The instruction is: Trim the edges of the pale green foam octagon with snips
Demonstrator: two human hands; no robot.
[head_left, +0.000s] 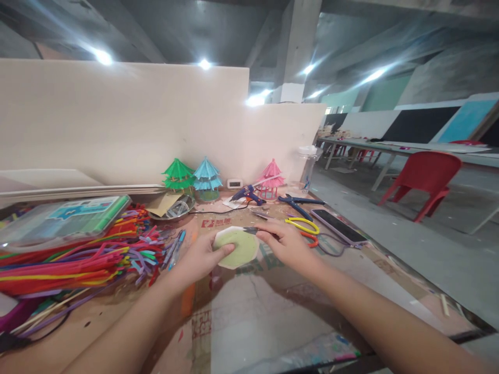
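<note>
My left hand (202, 254) pinches the near edge of a pale green, many-sided paper piece with a white rim (237, 248), held just above the cardboard-covered table (253, 306). My right hand (286, 244) is closed round the handles of small scissors (249, 230). Their blades touch the paper's far edge.
A heap of coloured pipe cleaners (78, 259) and a clear plastic case (62, 221) lie at left. Green (178, 176), blue (207, 176) and pink (271, 174) paper pavilions stand at the back wall. Glue gun (247, 195), blue pliers (300, 202), yellow scissors (302, 225), phone (338, 226), red chair (423, 179) are to the right.
</note>
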